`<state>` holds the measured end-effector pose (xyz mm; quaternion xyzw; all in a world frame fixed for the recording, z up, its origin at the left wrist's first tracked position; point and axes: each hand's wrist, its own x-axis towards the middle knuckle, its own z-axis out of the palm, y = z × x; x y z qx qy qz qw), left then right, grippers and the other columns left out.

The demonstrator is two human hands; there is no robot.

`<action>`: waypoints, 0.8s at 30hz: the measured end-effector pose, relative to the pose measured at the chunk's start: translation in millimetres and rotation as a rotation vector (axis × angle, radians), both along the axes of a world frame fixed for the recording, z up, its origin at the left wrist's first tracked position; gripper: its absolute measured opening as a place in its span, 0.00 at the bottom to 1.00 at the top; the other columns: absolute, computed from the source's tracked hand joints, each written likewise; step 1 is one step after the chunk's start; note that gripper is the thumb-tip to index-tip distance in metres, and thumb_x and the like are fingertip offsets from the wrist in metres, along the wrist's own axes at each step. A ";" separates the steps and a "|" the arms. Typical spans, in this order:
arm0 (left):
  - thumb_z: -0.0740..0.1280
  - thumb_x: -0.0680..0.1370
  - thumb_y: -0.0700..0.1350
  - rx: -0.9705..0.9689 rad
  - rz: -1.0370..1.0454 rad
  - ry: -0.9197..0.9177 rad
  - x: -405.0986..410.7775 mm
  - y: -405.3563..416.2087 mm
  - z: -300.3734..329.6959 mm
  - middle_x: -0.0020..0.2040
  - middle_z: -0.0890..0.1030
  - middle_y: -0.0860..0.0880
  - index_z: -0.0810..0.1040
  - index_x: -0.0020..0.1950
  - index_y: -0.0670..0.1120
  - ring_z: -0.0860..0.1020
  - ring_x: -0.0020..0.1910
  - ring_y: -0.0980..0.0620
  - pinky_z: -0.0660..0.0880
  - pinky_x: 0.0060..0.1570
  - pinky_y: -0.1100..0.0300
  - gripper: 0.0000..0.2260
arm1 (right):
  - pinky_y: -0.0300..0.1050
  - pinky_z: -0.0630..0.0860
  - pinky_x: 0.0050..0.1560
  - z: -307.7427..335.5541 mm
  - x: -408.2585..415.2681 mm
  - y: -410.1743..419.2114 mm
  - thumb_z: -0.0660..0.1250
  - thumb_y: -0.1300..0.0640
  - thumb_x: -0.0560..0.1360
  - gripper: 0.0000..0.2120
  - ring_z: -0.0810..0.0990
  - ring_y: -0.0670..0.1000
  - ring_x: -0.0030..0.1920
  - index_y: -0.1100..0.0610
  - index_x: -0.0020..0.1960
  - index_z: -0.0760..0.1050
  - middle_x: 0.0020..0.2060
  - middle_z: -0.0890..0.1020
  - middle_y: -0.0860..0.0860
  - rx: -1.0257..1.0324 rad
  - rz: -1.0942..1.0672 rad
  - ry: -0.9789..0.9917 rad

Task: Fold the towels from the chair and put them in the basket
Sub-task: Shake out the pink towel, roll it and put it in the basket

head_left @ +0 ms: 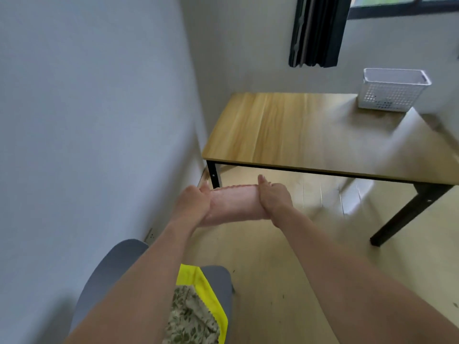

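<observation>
Stretching between the left hand (196,202) and right hand (273,198), a pink towel (234,202) with a scalloped edge is gripped at both ends above the floor. Yellow towel (198,281) and floral towel (188,316) lie on the grey chair (104,274); the white basket (392,91) stands on the table (285,130) beyond.

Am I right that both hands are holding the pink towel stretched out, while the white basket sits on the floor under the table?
Not quite. The head view shows the white basket on top of the table, at its far right corner, not on the floor. The rest holds: the left hand and right hand grip the pink towel between them.
</observation>
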<state>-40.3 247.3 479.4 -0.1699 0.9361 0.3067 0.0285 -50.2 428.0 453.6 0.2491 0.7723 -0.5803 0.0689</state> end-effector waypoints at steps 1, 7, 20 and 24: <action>0.51 0.82 0.56 0.023 0.003 -0.007 -2.4 12.8 7.8 0.63 0.76 0.37 0.74 0.64 0.37 0.74 0.60 0.39 0.67 0.53 0.54 0.26 | 0.47 0.71 0.50 7.2 -1.6 14.8 0.56 0.39 0.79 0.27 0.76 0.58 0.51 0.62 0.60 0.75 0.54 0.79 0.56 -0.004 -0.007 0.013; 0.52 0.81 0.60 0.248 0.011 0.069 -16.5 112.2 26.6 0.52 0.78 0.45 0.77 0.58 0.42 0.75 0.51 0.45 0.71 0.53 0.53 0.25 | 0.50 0.75 0.52 26.7 -20.7 123.5 0.58 0.39 0.78 0.24 0.77 0.57 0.51 0.60 0.56 0.77 0.50 0.80 0.54 -0.083 -0.003 0.050; 0.51 0.80 0.63 0.328 -0.042 0.037 -99.6 301.5 54.5 0.55 0.77 0.45 0.75 0.60 0.43 0.74 0.52 0.46 0.70 0.53 0.53 0.27 | 0.51 0.77 0.53 60.3 -95.0 313.9 0.62 0.39 0.76 0.28 0.78 0.60 0.55 0.61 0.62 0.75 0.56 0.79 0.57 -0.219 -0.086 0.062; 0.51 0.82 0.58 0.312 -0.153 0.128 -138.0 389.8 75.3 0.51 0.77 0.44 0.76 0.57 0.41 0.74 0.49 0.46 0.67 0.49 0.56 0.24 | 0.51 0.74 0.57 72.3 -127.3 399.2 0.61 0.40 0.77 0.27 0.77 0.61 0.56 0.64 0.60 0.75 0.55 0.79 0.60 -0.133 -0.143 0.127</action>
